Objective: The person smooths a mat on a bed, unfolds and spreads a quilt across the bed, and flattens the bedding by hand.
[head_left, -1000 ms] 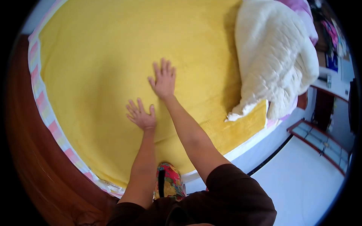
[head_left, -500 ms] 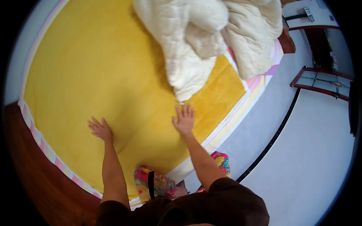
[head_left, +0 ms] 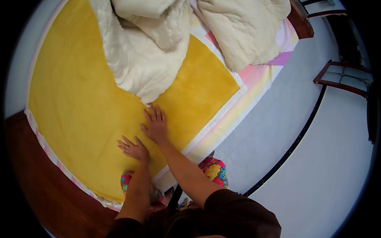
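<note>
**Left hand and right hand fanned over a flat yellow plush bed pad**

In the head view, the hands sit just beside each other, palms down, fingers spread apart. The pad stretches widely leftward towards a reddish-brown wooden board. Its white textured border edges a pastel-striped sheet; grey floor gives room beyond. The right fingertips reach the tip of a bunched cream quilt; whether they touch is hard to tell. That quilt hides some pad, and the frame's top crops it and another cream quilt.
</note>
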The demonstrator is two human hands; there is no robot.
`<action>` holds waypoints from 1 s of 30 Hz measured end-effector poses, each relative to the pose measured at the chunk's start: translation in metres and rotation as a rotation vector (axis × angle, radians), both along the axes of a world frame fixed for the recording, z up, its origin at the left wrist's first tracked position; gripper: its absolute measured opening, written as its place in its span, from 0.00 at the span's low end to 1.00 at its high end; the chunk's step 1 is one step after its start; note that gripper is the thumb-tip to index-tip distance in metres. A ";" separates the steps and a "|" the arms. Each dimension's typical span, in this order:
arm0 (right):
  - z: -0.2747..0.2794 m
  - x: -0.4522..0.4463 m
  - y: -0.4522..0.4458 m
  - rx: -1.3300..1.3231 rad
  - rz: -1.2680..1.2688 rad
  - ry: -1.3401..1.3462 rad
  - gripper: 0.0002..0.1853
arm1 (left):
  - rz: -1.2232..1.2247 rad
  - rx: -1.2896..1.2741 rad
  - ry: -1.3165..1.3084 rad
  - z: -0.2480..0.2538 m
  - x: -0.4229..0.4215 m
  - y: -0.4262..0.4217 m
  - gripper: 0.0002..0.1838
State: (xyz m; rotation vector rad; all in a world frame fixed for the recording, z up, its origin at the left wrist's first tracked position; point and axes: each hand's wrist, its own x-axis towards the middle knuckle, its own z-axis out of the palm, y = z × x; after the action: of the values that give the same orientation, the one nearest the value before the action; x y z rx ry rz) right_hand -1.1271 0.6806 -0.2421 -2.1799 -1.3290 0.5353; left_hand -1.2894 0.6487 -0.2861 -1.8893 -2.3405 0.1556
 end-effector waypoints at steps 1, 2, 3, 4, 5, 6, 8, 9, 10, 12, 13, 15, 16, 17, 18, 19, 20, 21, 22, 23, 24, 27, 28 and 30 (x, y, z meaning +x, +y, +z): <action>0.002 0.009 -0.003 0.030 0.066 0.057 0.34 | -0.011 0.011 -0.019 0.001 0.002 -0.002 0.33; 0.001 0.021 0.000 0.063 0.132 0.109 0.34 | -0.021 0.025 -0.042 0.001 0.003 -0.001 0.32; -0.001 0.034 0.001 0.093 0.201 0.164 0.35 | -0.023 0.021 -0.060 0.003 0.004 -0.002 0.32; -0.013 0.049 0.002 0.173 0.177 0.369 0.33 | -0.022 0.016 -0.081 0.004 0.005 -0.003 0.32; -0.025 0.068 0.004 0.254 0.153 0.570 0.32 | -0.019 0.014 -0.106 0.004 0.007 -0.003 0.32; -0.026 0.090 0.001 0.268 -0.068 0.439 0.31 | -0.020 0.018 -0.091 0.005 0.007 -0.001 0.32; -0.023 0.158 -0.011 0.338 -0.453 0.053 0.30 | -0.013 0.019 -0.059 0.005 0.006 -0.003 0.32; 0.006 0.196 -0.011 0.426 -0.703 0.098 0.27 | -0.020 0.027 -0.054 0.004 0.004 -0.002 0.32; 0.014 0.236 -0.018 0.312 -0.868 -0.004 0.29 | -0.025 0.037 -0.051 0.003 0.002 -0.001 0.32; 0.009 0.311 -0.024 0.399 -1.063 -0.130 0.36 | -0.026 0.041 -0.062 0.002 -0.002 -0.005 0.33; 0.004 0.341 -0.018 0.498 -1.098 0.105 0.34 | -0.025 0.044 -0.079 0.000 -0.004 -0.004 0.33; 0.012 0.378 -0.011 0.530 -1.097 0.545 0.29 | -0.010 0.035 -0.098 -0.001 -0.005 -0.004 0.33; 0.025 0.389 -0.007 0.465 -1.066 0.744 0.26 | 0.003 0.024 -0.101 0.000 -0.005 -0.003 0.33; 0.036 0.396 -0.005 0.395 -1.024 0.938 0.23 | 0.018 0.015 -0.107 -0.001 -0.006 -0.004 0.33; 0.040 0.403 -0.004 0.407 -0.921 1.046 0.20 | 0.023 0.011 -0.126 -0.002 -0.009 -0.005 0.34; 0.046 0.409 -0.003 0.418 -0.819 1.150 0.16 | 0.024 0.007 -0.146 -0.003 -0.011 -0.003 0.34; 0.052 0.414 -0.009 0.432 -0.720 1.247 0.13 | 0.017 0.002 -0.169 -0.002 -0.013 -0.003 0.34; 0.088 0.395 -0.010 0.472 -0.669 1.112 0.07 | 0.031 -0.085 -0.262 0.002 -0.017 -0.002 0.35; 0.116 0.381 -0.013 0.456 -0.615 1.010 0.04 | 0.046 -0.167 -0.353 0.010 -0.022 0.000 0.36; 0.134 0.373 -0.018 0.394 -0.537 0.859 0.04 | 0.058 -0.239 -0.444 0.019 -0.029 0.005 0.37; 0.154 0.362 -0.021 0.338 -0.459 0.712 0.05 | 0.102 -0.306 -0.647 0.029 -0.040 0.009 0.36; 0.209 0.326 -0.052 0.180 -0.126 0.109 0.14 | 0.222 -0.513 -1.251 0.052 -0.072 -0.008 0.35; 0.245 0.299 -0.066 0.185 0.000 -0.056 0.13 | 0.255 -0.577 -1.451 0.069 -0.081 -0.013 0.35; 0.289 0.257 -0.100 0.148 0.142 -0.099 0.12 | 0.277 -0.645 -1.503 0.120 -0.065 -0.043 0.34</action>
State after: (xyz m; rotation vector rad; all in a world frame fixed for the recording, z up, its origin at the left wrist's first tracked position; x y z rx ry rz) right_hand -0.8705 0.5801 0.0465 -2.0248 -1.5349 0.3725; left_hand -1.3539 0.6052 -0.1663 -2.3218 -3.8410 -0.9349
